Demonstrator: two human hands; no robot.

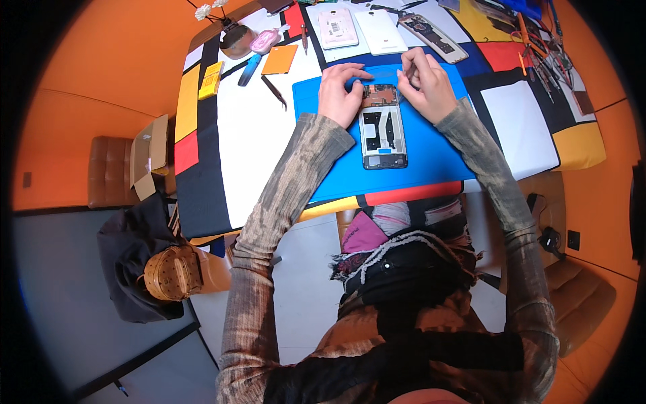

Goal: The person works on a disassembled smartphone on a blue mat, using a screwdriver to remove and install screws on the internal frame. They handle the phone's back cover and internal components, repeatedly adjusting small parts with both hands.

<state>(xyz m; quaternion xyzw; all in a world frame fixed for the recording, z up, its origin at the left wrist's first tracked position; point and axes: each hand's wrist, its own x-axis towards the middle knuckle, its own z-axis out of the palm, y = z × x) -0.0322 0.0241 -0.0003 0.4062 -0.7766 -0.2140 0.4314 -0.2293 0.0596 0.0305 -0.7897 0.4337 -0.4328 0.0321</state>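
Observation:
An opened smartphone (383, 128) lies on a blue mat (431, 158), its inside facing up, with a copper-coloured area at the top end and a dark and silver frame below. My left hand (342, 91) holds its upper left edge, thumb at the side and fingers bent over the top corner. By the upper right corner is my right hand (427, 84), its thumb and fingers pinched together just above the phone. Whatever sits in that pinch is too small to make out.
Behind the mat lie a pinkish phone back (338, 28), a white phone back (381, 32) and another opened phone (434, 38). Several screwdrivers and tools (538, 60) crowd the far right. At left are a yellow box (210, 80), tweezers (274, 91) and a flower pot (237, 42).

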